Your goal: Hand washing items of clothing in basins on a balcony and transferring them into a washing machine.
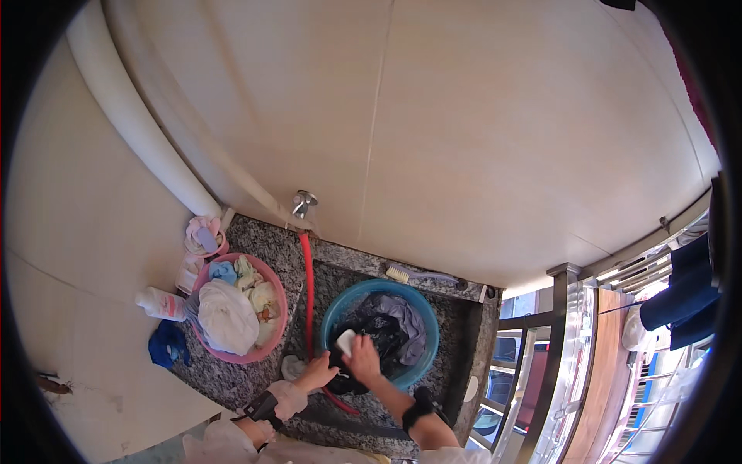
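Note:
A blue round basin (433, 329) stands in the stone sink, with wet black cloth (384, 325) and a grey-purple garment (410, 329) in it. Over its near left part, my right hand (363, 362) is closed on a white bar of soap (345, 341), held against the black cloth. My left hand (317, 374) is at the basin's near left rim, its fingers closed on an edge of the black cloth. Part of that cloth lies over the rim, and the fingertips are partly hidden.
Left of the sink, a pink basin (283, 301) holds white and pale clothes. Beside it are a white bottle (161, 302) and blue cloth (168, 345). A red hose (309, 286) runs down from the tap (304, 203). A brush (421, 275) lies on the back ledge; metal railing (533, 363) stands right.

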Demonstrator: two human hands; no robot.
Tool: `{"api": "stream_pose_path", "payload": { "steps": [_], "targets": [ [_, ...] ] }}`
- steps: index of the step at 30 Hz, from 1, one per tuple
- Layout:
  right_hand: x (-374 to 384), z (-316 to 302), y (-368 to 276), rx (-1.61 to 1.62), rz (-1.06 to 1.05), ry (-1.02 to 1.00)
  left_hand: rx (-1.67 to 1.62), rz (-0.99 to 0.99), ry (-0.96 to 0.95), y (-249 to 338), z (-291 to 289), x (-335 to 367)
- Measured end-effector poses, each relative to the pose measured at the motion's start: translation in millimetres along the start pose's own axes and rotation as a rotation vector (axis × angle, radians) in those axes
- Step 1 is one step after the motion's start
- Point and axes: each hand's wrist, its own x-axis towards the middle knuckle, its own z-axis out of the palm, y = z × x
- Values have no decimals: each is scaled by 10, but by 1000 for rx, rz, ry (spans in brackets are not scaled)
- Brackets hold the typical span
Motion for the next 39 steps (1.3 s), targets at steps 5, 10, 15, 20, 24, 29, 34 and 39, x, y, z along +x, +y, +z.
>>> {"api": "stream_pose_path", "payload": {
  "steps": [5,10,15,20,24,29,34,39],
  "targets": [
    [416,-190,483,-312,210,110,112,21,-45,-65,23,-78],
    [-282,211,-305,28,62,39,52,-73,46,-192,117,-116],
    [322,-149,531,-481,67,124,141,-68,-151,-91,-20,-97],
    [251,15,167,-145,513,203,83,-19,-3,-186,139,-147],
    [-271,248,-204,-54,158,49,14,-17,46,-221,127,-133],
    [317,-135,798,-551,198,215,138,96,-126,96,-58,-84],
    [-42,92,96,-26,322,163,99,95,45,-225,49,-145],
    [-181,8,293,-301,244,83,-144,139,72,192,-75,57]
  ]
}}
